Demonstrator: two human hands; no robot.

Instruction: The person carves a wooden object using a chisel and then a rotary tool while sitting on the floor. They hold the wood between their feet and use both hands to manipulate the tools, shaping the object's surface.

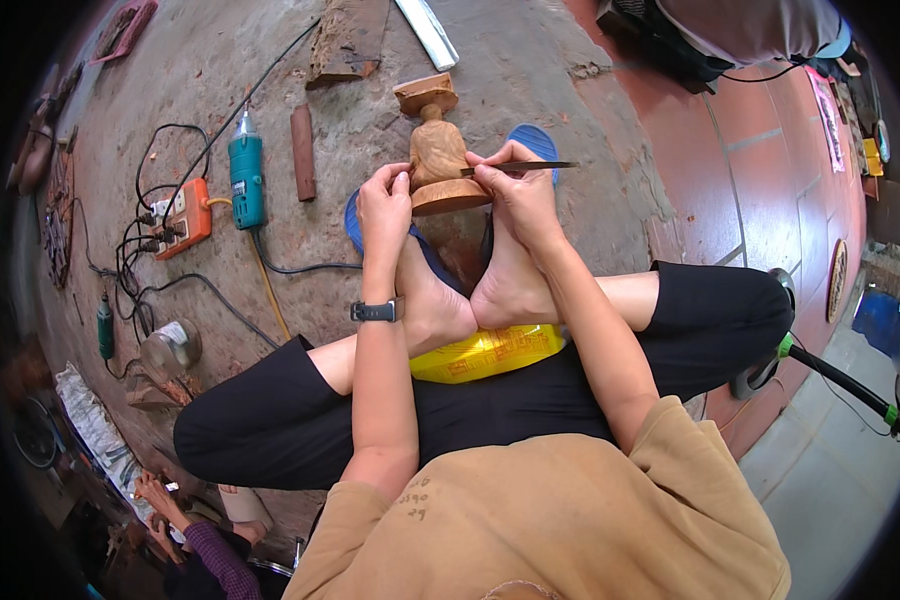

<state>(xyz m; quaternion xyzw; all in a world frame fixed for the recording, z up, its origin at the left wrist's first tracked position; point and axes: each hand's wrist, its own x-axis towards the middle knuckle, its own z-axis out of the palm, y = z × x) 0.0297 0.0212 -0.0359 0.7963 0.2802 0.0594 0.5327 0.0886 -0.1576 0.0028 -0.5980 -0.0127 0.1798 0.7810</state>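
A carved wooden figure [438, 150], seated on a round base with a blocky top, stands between my feet on the floor. My left hand [383, 208] grips the left side of the figure near its base, thumb and fingers closed against the wood. In my right hand [523, 200] is a thin, dark, blade-like tool [555, 165], pinched between thumb and fingers. Its left end meets the figure's right side, and its other end points right. Blue sandals [532, 141] are on my feet, which lie close to the base.
At left lie a teal power tool [246, 175], an orange power strip [183, 218] with tangled cords, and a glass jar [171, 346]. A reddish wooden stick [303, 152] and a wood block [348, 40] lie beyond. Another person's hand [160, 497] shows at lower left. A yellow bag [490, 352] is under my legs.
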